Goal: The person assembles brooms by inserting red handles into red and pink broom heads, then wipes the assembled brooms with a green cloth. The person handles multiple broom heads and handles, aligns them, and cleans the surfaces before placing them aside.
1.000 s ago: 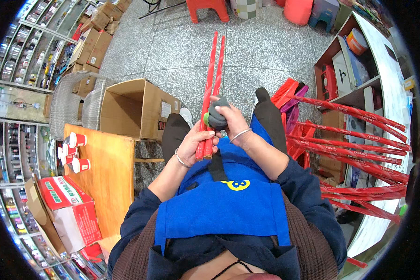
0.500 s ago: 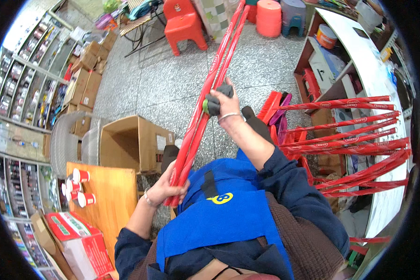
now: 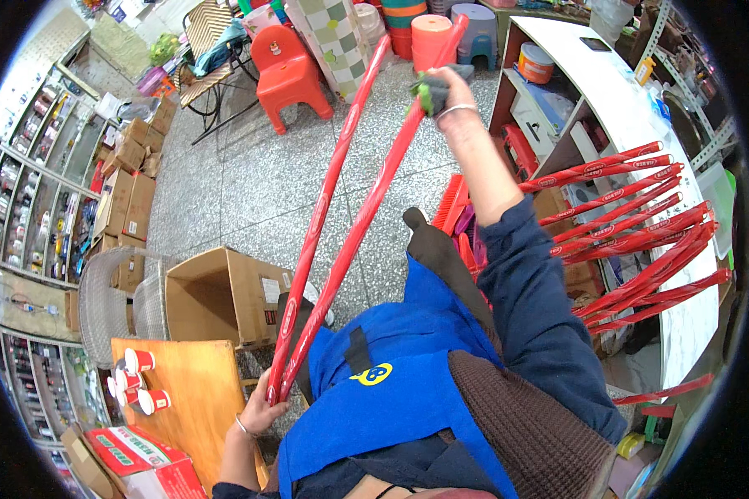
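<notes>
My left hand is closed around the lower ends of two long red poles, low beside my blue apron. From there the poles spread into a narrow V. The left pole leans up toward the red chair, its upper end free. Along the right pole, near its upper part, my right hand grips a dark grey cloth with a green edge, wrapped against the pole. Both poles have a shiny red covering with pale marks.
Several red-handled brooms lean against a white-topped counter on the right. At left are an open cardboard box, a wooden table with paper cups, and a mesh chair. A red chair stands ahead.
My right hand with the cloth has slid up and away along the right pole. The two poles, close together before, have spread apart at the top. My left hand has moved lower and left.
</notes>
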The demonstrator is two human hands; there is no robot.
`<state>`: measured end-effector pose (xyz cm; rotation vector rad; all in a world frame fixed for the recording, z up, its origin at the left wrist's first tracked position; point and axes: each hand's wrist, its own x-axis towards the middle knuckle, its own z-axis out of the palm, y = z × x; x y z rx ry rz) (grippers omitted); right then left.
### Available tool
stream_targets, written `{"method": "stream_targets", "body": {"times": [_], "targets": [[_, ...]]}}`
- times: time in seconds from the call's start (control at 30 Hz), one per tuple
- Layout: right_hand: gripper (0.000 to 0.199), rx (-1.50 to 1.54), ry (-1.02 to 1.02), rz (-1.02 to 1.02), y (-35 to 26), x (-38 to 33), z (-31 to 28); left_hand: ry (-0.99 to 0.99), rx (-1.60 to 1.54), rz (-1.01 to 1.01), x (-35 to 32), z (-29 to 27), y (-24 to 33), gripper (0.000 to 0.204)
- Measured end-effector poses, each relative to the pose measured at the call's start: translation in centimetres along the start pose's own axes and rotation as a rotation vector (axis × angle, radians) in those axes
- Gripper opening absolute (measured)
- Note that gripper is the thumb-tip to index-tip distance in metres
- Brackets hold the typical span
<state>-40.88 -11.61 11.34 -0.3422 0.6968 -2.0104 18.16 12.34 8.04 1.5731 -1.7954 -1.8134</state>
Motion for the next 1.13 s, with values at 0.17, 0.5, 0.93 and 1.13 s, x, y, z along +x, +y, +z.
{"method": "stream_targets", "body": {"times": [0.17, 0.5, 0.93, 1.13], "targets": [[0.017, -0.034, 0.092, -0.077, -7.5, 5.7, -4.1, 0.192, 0.041, 0.095, -1.8, 1.3, -4.4, 0.086], [0.076, -0.866, 0.06, -0.425, -2.9, 1.6, -2.5, 0.017, -0.331, 0.125, 1.9, 2.9, 1.4, 0.091], [0.033, -0.7, -0.077, -0.504, 8.5, -8.8, 3.5, -0.051, -0.474, 0.425, 10.5, 5.4, 8.9, 0.085], [0.046, -0.851, 0.109, -0.439, 12.2, -10.0, -2.2, -0.059, -0.735, 0.431, 11.9, 5.6, 9.7, 0.091]]}}
